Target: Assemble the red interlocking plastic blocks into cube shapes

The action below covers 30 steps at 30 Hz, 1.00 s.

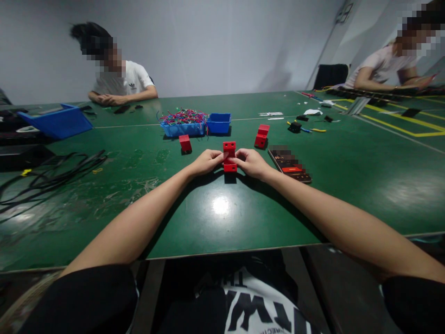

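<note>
Between my two hands, just over the green table (194,222), is a red block (230,147) with small dark holes in its upper and lower parts. My left hand (208,161) pinches it from the left side. From the right, the fingers of my right hand (252,162) close on the same block, thumb across its narrow middle. A smaller red block (185,144) stands beyond my left hand. Past my right hand is another red block (262,136) with a slanted upper part. Fingertips behind the held block are hidden.
A blue bin of coloured wires (184,129) and a small blue bin (219,123) stand ahead. A phone (289,164) lies beside my right forearm. Black cables (52,178) and a tilted blue tray (57,121) are left. Two people sit across and to the right.
</note>
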{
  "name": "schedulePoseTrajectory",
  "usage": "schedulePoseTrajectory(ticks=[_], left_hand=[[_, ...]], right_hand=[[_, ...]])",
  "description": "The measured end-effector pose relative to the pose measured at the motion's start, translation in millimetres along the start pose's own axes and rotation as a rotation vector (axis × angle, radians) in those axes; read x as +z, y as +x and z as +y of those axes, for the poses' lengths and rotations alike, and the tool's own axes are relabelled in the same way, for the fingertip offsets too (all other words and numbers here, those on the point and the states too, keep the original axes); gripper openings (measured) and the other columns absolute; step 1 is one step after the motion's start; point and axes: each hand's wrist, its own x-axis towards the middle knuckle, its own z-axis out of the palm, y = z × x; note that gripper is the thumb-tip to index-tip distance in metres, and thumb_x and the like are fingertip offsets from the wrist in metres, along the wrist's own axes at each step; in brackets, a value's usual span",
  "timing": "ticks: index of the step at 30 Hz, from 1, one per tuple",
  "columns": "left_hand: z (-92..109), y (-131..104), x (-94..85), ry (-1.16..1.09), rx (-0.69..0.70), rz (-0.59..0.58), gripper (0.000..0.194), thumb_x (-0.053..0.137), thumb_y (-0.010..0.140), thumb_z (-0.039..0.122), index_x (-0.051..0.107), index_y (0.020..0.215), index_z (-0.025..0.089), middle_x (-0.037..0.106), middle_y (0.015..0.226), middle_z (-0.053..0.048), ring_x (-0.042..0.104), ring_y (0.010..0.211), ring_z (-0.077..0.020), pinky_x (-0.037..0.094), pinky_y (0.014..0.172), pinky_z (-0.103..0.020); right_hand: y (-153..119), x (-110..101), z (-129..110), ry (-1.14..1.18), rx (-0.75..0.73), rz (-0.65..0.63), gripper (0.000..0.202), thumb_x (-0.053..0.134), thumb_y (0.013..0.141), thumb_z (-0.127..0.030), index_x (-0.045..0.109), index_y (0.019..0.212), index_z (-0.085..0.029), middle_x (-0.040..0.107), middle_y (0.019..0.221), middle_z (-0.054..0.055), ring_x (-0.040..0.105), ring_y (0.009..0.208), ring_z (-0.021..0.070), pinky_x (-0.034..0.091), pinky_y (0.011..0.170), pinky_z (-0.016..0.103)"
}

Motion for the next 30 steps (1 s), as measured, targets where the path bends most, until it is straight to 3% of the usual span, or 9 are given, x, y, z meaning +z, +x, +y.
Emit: schedulePoseTrajectory(ticks=[6,12,19,30], left_hand=[[1.4,-1.8,-4.6,-0.107,-0.009,-0.041,0.061,0.057,0.079,0.069,0.069,0.083,0.009,0.058,0.067,0.000,0.049,0.062,-0.0108,0.038,0.061,-0.023],[1.0,-2.9,-7.2,-0.153,-0.004,-0.080,0.060,0.064,0.077,0.064,0.074,0.097,0.009,0.070,0.086,-0.005,0.062,0.079,-0.0168,0.047,0.077,-0.028],[-2.2,-2.7,-8.5,-0.234,-0.014,-0.099,0.059,0.070,0.074,0.062,0.075,0.103,0.011,0.074,0.100,-0.008,0.066,0.090,-0.0220,0.049,0.088,-0.034],[1.7,-2.8,-2.6,-0.244,-0.039,-0.053,0.055,0.071,0.073,0.058,0.073,0.097,0.009,0.072,0.092,-0.007,0.065,0.084,-0.0188,0.049,0.084,-0.032]], right_hand=[[-1.2,0.0,-2.2,-0.076,-0.026,0.009,0.027,0.053,0.086,-0.039,0.064,0.078,-0.015,0.066,0.074,0.004,0.056,0.068,0.0155,0.038,0.064,0.027],[-1.9,-1.0,-2.9,-0.073,-0.015,0.011,0.033,0.053,0.088,-0.042,0.066,0.079,-0.014,0.069,0.076,0.006,0.057,0.069,0.0156,0.039,0.063,0.026],[-2.1,0.7,-1.9,0.019,-0.029,-0.040,0.040,0.048,0.090,-0.048,0.068,0.085,-0.014,0.070,0.080,0.006,0.058,0.072,0.0165,0.044,0.067,0.026],[-2.2,0.3,-2.8,0.057,-0.039,-0.042,0.042,0.049,0.090,-0.049,0.071,0.084,-0.013,0.072,0.083,0.007,0.062,0.076,0.0188,0.047,0.073,0.028]])
